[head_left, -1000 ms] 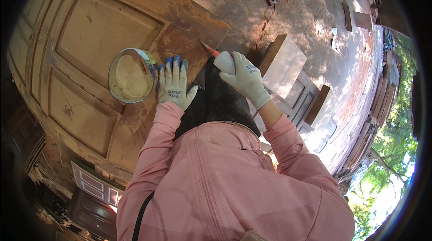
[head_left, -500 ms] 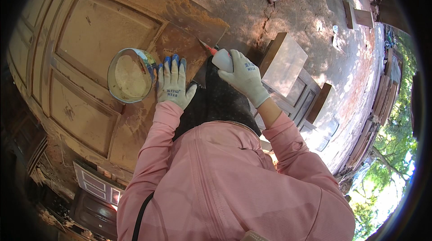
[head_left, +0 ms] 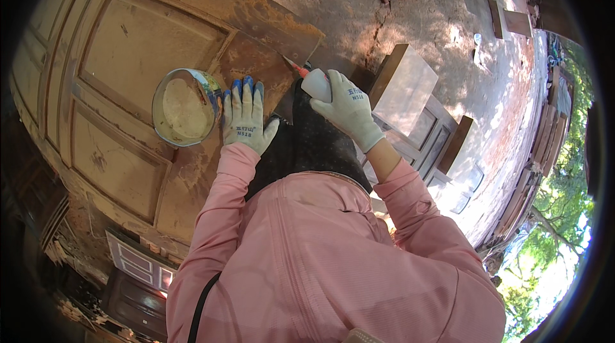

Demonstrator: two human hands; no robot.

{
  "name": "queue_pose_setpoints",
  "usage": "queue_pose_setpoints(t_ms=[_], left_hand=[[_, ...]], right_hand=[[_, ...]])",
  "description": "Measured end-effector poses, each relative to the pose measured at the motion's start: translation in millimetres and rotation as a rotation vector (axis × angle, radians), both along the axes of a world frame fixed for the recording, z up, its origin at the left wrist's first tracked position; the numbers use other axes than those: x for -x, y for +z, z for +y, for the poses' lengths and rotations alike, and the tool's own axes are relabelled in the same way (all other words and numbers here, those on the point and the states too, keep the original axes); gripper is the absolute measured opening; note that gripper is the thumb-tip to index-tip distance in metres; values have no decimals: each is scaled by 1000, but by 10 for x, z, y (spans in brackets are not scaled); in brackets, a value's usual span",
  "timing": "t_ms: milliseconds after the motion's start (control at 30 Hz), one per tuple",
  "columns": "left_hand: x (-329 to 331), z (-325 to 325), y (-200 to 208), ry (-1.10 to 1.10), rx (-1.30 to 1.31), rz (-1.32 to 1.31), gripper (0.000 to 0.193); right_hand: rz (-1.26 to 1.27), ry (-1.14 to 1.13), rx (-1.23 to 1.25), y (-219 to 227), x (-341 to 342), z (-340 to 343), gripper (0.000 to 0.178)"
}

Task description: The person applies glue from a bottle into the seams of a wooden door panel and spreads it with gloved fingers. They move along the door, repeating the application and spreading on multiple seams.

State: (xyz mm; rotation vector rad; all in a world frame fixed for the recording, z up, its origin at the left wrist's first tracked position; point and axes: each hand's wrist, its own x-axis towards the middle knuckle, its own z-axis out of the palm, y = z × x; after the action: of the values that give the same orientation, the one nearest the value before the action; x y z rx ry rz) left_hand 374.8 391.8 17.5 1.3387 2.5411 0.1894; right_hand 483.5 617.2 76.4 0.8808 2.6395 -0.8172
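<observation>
Your left hand lies flat, fingers spread, on the wooden door beside the round putty tin. Your right hand wraps the white-handled tool at the door's near edge.

A pink long-sleeved jacket with stitched seams is worn, its sleeves reaching the wrists. Each hand is covered by a white knit glove: the left hand shows blue-dipped fingertips, the right hand a small dark printed marking. A black strap is seen crossing the jacket's lower left.
</observation>
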Motion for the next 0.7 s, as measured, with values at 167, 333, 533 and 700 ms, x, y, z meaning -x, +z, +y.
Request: queue_pose_setpoints(t_ms=[167, 333, 533, 700], left_hand=[[6, -2, 3, -8, 6, -6, 99], [13, 6, 15, -10, 24, -19, 99], [12, -9, -5, -18, -11, -15, 99], [16, -8, 5, -22, -23, -12, 99]], right_hand=[[-2, -5, 13, 9, -3, -2, 61], [-21, -13, 45, 35, -15, 1, 65], [19, -6, 11, 11, -24, -16, 60], [46, -18, 44, 5, -10, -20, 62]])
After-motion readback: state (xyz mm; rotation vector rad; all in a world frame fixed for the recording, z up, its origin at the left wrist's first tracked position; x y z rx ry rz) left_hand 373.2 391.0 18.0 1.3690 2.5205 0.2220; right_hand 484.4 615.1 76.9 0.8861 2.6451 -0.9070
